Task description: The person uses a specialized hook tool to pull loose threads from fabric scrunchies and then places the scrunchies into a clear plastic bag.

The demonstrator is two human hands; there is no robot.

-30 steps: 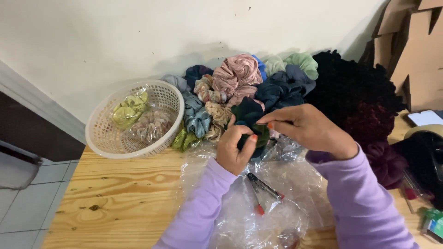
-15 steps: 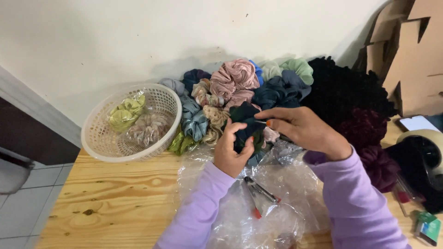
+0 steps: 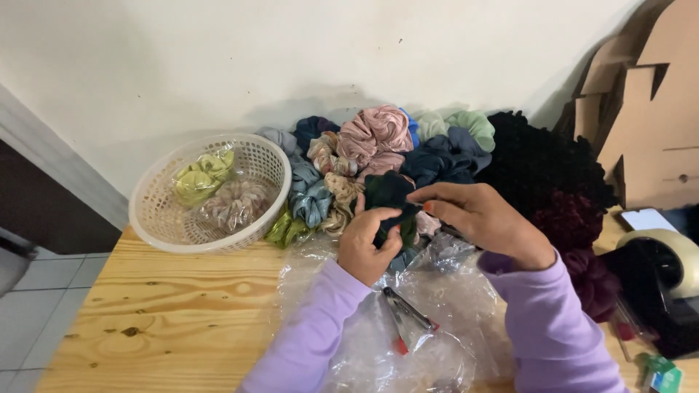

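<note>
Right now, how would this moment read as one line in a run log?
left hand: grips dark green scrunchie | right hand: pinches same scrunchie | below: clear plastic bags | left: white basket

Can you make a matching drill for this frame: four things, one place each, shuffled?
Things:
1. dark green scrunchie
2. white basket
3. tape dispenser
4. red-handled tool

Places:
A. right edge of the table
B. on clear plastic bags, below the hands
C. left, against the wall
D. held in both hands

Pairs: 1-D, 2-C, 3-A, 4-B
</note>
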